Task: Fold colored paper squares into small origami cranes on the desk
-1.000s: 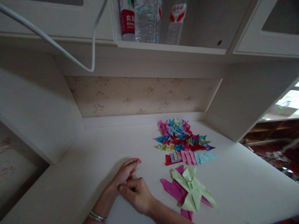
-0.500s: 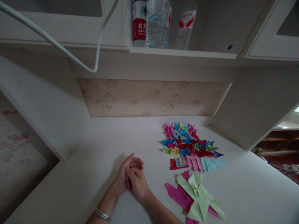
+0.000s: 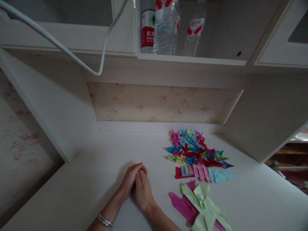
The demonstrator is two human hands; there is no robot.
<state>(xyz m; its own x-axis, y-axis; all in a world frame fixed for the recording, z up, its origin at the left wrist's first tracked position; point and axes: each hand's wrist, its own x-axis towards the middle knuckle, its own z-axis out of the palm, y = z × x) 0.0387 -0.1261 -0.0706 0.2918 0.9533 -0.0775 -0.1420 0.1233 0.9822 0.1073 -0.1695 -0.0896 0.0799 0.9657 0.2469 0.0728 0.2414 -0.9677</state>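
My left hand (image 3: pixel 132 177) and my right hand (image 3: pixel 143 190) are clasped together above the white desk (image 3: pixel 96 189), left of the folded paper. Both are closed, with the fingers curled against one another. The palms are hidden, and no object shows between them. A silver bracelet (image 3: pixel 105 220) circles the left wrist. To the right of my hands, a large light-green folded paper piece (image 3: pixel 204 205) lies across a magenta folded paper piece (image 3: pixel 184 205).
Behind these lie overlapping folded papers in pink (image 3: pixel 199 172) and light blue (image 3: pixel 220 175), then many small colourful origami pieces (image 3: pixel 190 146). A cabinet shelf (image 3: pixel 192 60) with plastic bottles (image 3: pixel 165 30) overhangs the desk. A white cable (image 3: pixel 72 54) hangs at upper left. Side panels (image 3: pixel 55 106) flank the desk.
My fingers have drawn closer together, and the right hand now covers more of the left. The view has shifted slightly, so the shelf and papers appear lower. The papers lie unmoved.
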